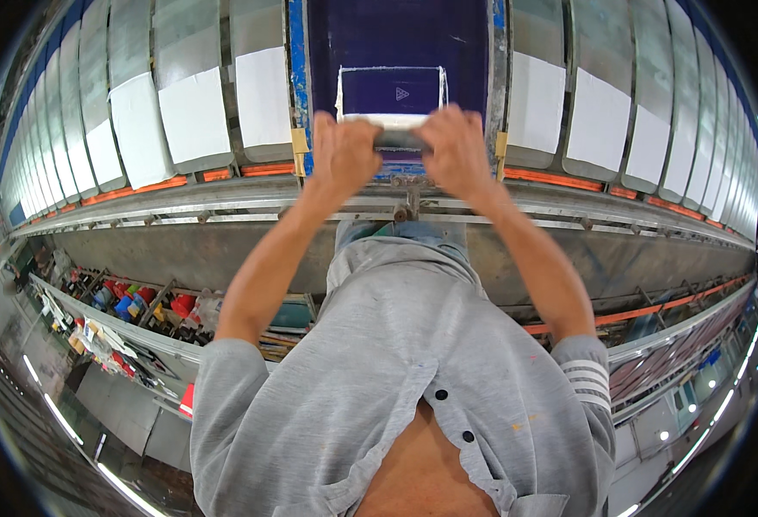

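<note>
Both my hands grip a squeegee [401,139], a wide bar with a grey handle. My left hand [344,155] is closed round its left part and my right hand [456,153] round its right part. Motion blurs the fingers a little. The squeegee is over the near part of a printing screen [396,34] with dark purple mesh and blue-smeared side rails. Just beyond it, a white ink outline [392,68] frames a small triangle mark [402,94] on the mesh. A white band of what looks like ink [388,119] lies along the squeegee's far side. My hands hide its ends.
Flat boards with white cloth pieces [191,116] [603,121] run in rows to both sides. A metal rail [551,205] with orange strips crosses in front of me. Behind me, a shelf holds several coloured containers [138,302]. Yellow tape [300,151] marks the frame's left edge.
</note>
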Motion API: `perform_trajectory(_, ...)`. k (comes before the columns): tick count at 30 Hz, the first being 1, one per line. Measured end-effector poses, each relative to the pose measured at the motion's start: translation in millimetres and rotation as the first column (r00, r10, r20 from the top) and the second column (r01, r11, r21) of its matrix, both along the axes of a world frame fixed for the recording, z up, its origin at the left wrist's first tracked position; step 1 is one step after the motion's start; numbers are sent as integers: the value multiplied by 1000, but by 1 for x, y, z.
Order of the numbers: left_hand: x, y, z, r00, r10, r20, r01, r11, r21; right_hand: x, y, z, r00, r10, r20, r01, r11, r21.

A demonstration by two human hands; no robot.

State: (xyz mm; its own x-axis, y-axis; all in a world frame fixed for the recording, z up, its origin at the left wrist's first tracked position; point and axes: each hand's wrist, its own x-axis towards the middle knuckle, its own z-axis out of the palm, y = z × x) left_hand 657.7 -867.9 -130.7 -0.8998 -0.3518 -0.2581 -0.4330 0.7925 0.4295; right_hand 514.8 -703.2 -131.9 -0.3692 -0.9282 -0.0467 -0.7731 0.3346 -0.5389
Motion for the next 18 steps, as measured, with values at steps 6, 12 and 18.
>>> perform_trajectory(6, -87, -63, -17, 1000, -4, 10, 5, 993, -115, -87, -62, -41, 1000, 20, 15, -16, 976, -217)
perform_trajectory(12, -35, -20, -17, 998, 30, -53, -33, 998, -51, -35, -21, -37, 990, -36, 134, 54, 990, -130)
perform_trajectory(18, -83, -61, -14, 999, 35, 27, -33, 998, -50, -85, -61, -37, 999, 4, 37, 1, 988, -152)
